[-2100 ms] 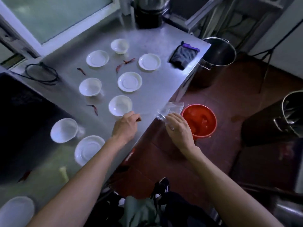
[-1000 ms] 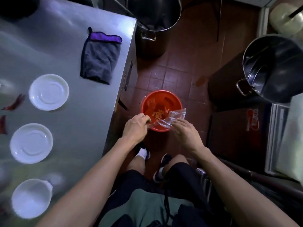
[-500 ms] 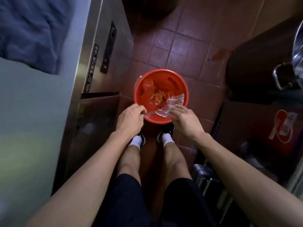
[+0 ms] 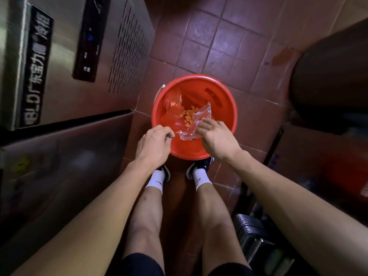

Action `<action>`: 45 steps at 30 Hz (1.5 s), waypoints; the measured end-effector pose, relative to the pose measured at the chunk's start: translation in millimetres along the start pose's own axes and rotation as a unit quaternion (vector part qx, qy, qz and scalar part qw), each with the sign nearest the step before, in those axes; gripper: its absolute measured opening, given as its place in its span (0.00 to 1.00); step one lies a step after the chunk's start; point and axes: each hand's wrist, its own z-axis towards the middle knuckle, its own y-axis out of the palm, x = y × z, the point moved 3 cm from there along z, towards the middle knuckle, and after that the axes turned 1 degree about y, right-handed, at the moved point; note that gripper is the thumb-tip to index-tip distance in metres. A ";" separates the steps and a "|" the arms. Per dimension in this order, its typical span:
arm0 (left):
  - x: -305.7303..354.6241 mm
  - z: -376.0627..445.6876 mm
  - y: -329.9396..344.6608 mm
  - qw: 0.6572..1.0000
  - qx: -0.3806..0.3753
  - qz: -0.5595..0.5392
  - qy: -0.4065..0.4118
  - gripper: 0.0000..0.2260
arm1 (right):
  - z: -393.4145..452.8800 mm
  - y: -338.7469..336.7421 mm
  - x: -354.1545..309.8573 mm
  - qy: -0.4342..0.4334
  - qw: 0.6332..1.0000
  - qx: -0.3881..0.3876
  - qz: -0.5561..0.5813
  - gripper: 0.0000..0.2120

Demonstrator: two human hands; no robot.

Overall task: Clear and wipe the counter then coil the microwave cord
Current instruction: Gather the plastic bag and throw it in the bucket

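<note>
Head view, looking straight down. The near rim of the round red plastic bucket (image 4: 223, 100) was hidden behind both hands, and its lower wall could not be seen. It stood on the dull reddish-brown square floor tiles (image 4: 207, 42), just beyond the person's dark shoes and white socks (image 4: 157, 179). Inside lay a small heap of orange pieces (image 4: 188, 115), too small to identify, beside a crumpled reddish film whose edges merged with the bucket wall.

The crinkled clear plastic bag (image 4: 200, 121) was held above the bucket's near half, glossy and creased; its near edge was covered by the right hand (image 4: 216, 139). That hand's fingers were curled together over the bag, pinching it. The left hand (image 4: 156, 145) was at the bag's left corner, fingers curled tight; whether its fingertips actually gripped the film or closed on nothing could not be told, as the tips were turned under.

To the left rose a brushed stainless-steel cabinet front (image 4: 65, 156) with a perforated vent panel (image 4: 129, 50) and black label strips, the lettering blurred. At far right a dark rounded bulk (image 4: 330, 76) was cut off by the frame and unreadable. At near right, ribbed metal parts (image 4: 253, 230) were dim and partly hidden by the right forearm.
</note>
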 end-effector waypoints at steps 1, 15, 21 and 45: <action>-1.9 3.0 5.8 1.000 -0.002 -0.002 0.004 0.07 | 6.4 5.2 1.1 -0.003 1.000 -0.004 -0.007 0.19; -23.9 61.0 76.9 0.999 0.001 -0.036 0.024 0.09 | 63.8 72.8 28.5 0.003 0.996 -0.051 -0.078 0.20; -18.3 74.0 106.4 0.998 -0.015 -0.032 0.042 0.08 | 68.0 95.9 40.3 0.006 0.996 -0.059 -0.060 0.22; -15.1 95.8 131.7 0.999 -0.026 0.029 0.027 0.09 | 51.1 112.3 48.9 0.033 0.998 -0.035 -0.029 0.22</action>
